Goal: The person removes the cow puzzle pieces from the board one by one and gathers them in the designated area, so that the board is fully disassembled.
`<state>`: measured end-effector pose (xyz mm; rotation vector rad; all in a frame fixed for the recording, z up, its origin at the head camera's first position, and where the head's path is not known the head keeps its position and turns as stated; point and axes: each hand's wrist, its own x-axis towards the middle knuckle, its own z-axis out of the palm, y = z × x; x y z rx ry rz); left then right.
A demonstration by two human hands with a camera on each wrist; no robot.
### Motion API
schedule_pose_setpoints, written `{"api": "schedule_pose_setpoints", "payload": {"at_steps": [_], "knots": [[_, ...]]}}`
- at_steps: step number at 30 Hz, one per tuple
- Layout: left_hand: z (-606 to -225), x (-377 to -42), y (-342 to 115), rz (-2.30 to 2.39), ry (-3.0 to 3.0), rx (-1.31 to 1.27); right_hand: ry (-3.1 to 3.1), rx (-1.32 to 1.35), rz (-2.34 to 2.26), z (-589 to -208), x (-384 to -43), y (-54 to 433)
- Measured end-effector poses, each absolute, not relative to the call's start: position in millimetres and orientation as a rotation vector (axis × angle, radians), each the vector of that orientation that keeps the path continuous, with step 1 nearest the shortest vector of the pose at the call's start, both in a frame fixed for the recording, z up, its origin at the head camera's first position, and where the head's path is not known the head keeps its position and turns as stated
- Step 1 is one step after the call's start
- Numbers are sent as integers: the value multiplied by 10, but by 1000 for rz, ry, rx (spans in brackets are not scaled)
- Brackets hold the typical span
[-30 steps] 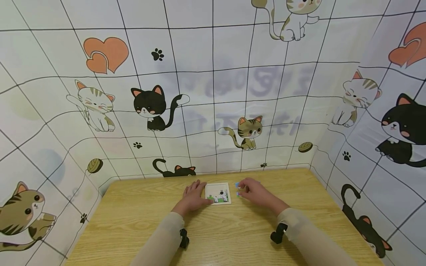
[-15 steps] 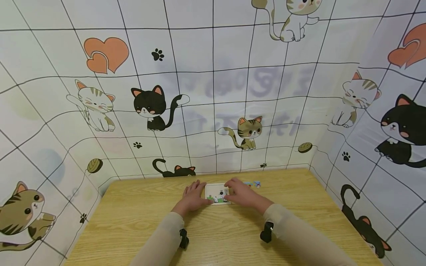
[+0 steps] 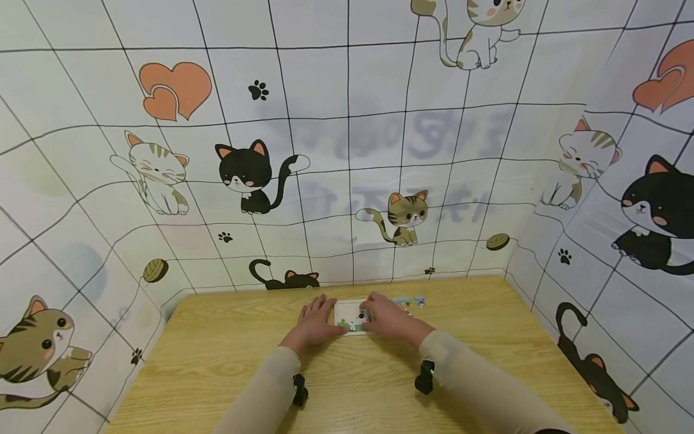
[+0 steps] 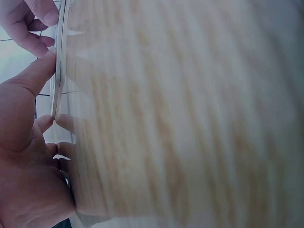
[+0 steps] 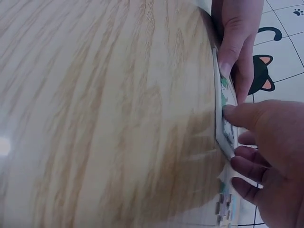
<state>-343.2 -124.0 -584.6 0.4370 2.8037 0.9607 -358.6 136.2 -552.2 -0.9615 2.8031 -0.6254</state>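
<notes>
A small white puzzle board (image 3: 347,307) lies flat on the table, its lower part showing a green and black-and-white animal picture. My left hand (image 3: 315,320) rests at its left side, fingers fairly straight along the edge and thumb on the lower left corner. My right hand (image 3: 391,317) covers the board's right side. In the right wrist view, the thumb of the right hand (image 5: 280,152) touches the pictured surface while the other fingers bend beside the rim. I cannot tell whether a piece sits under those fingertips. Loose blue puzzle pieces (image 3: 420,301) lie just right of this hand.
The wooden table (image 3: 347,380) ends close behind the board, where a wall cloth (image 3: 325,241) printed with cats and grid lines hangs. The cloth also closes off both sides. More loose pieces (image 5: 224,209) show near the right fingers in the right wrist view.
My right hand has moved left from the loose pieces onto the right side of the board, uncovering pieces behind it. My left hand has stayed in place at the left edge.
</notes>
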Motion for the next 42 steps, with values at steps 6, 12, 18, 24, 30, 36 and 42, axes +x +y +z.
{"api": "schedule_pose_setpoints", "payload": {"at_steps": [6, 12, 18, 24, 30, 36, 42], "knots": [[-5873, -3455, -1255, 975, 2802, 433, 2774, -961, -557, -5536, -3606, 1345], [-6024, -3572, -1270, 941, 2817, 415, 2762, -950, -588, -5541, -3607, 1348], [-5993, -3548, -1256, 946, 2819, 410, 2752, -974, -643, -5522, -3589, 1360], [-5900, -3482, -1249, 952, 2805, 411, 2743, -970, -682, -5519, -3577, 1363], [-5994, -3531, -1266, 948, 2820, 434, 2739, -932, -736, -5532, -3588, 1370], [-5850, -3442, -1248, 965, 2800, 426, 2737, -919, -778, -5531, -3577, 1382], [-5855, -3440, -1237, 955, 2806, 411, 2738, -915, -793, -5538, -3573, 1387]]}}
